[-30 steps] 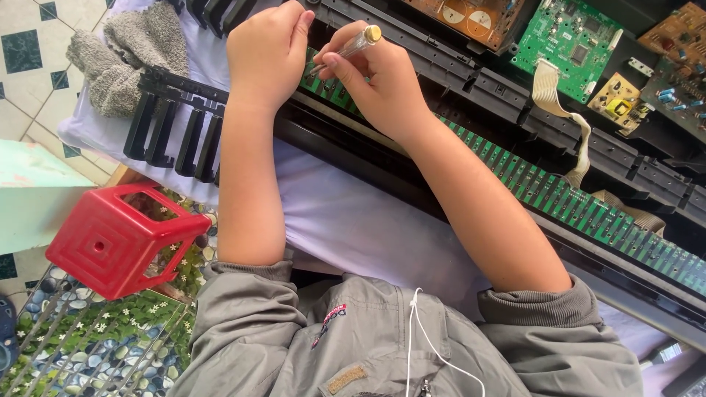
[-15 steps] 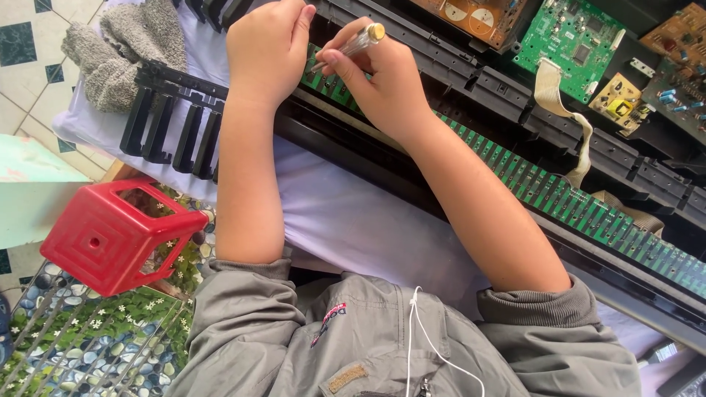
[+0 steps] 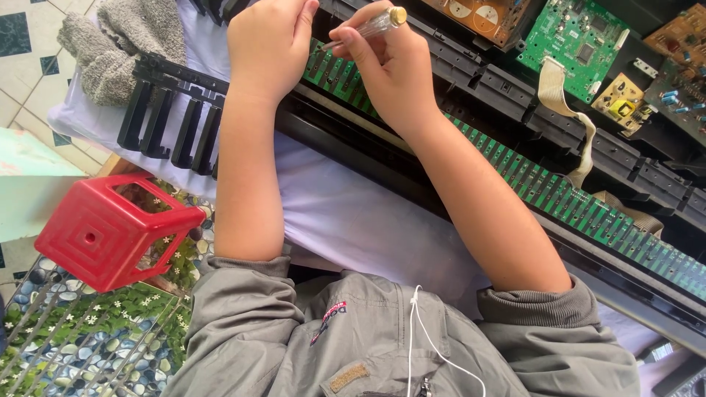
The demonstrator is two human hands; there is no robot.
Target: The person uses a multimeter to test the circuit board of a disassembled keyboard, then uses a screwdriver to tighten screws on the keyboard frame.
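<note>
Right now the right hand (image 3: 390, 70) is closing its grip around a clear-handled screwdriver (image 3: 364, 28), tip angling onto the long green circuit strip (image 3: 515, 165); the left hand (image 3: 268, 44), fingers curled empty, is bracing beside it. Slipping sideways could be scratching traces.

Screwdriver (image 3: 368, 27): clear plastic handle with a brass-coloured end cap, slim shaft. It lies tilted, cap up and to the right, tip pointing down-left onto the circuit strip; the tip itself is hidden between the fingers. Circuit strip (image 3: 544, 192): long, narrow green board with a regular row of darker contact pads, seated in a black keyboard frame (image 3: 412, 192). It runs diagonally from upper left to lower right. Its upper-left end is partly covered.
</note>
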